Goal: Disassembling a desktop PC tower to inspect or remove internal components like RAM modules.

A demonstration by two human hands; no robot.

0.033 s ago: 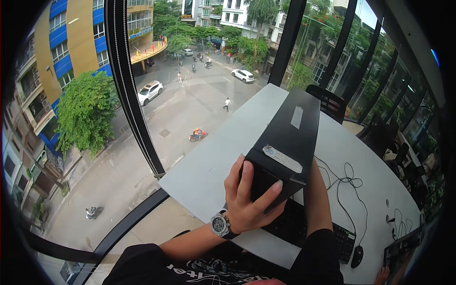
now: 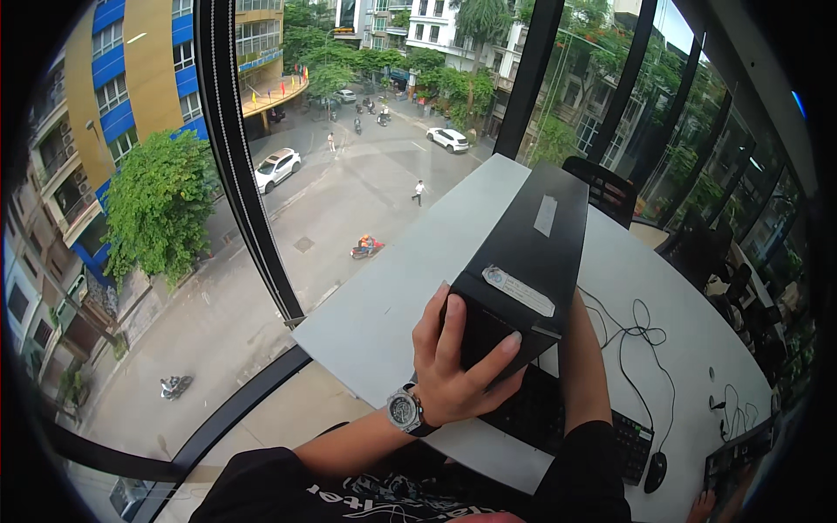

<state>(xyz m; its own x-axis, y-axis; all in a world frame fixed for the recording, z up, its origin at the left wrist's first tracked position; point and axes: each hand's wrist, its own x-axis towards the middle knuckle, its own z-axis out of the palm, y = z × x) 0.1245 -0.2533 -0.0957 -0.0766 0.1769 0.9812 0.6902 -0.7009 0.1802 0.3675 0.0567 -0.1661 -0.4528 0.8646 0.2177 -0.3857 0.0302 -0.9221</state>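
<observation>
Left hand [image 2: 462, 375] grips a black box [image 2: 540, 244] by a white desk [image 2: 427, 275]; right hand hidden behind, fingers unseen.

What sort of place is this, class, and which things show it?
Probably an upstairs office: a keyboard and mouse lie on a white desk, and a street shows well below.

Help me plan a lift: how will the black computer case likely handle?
The black computer case looks rigid, with flat, crisp-edged faces. Its smooth surface might feel slippery. Being much bigger than the left hand, it's probably heavy.
</observation>
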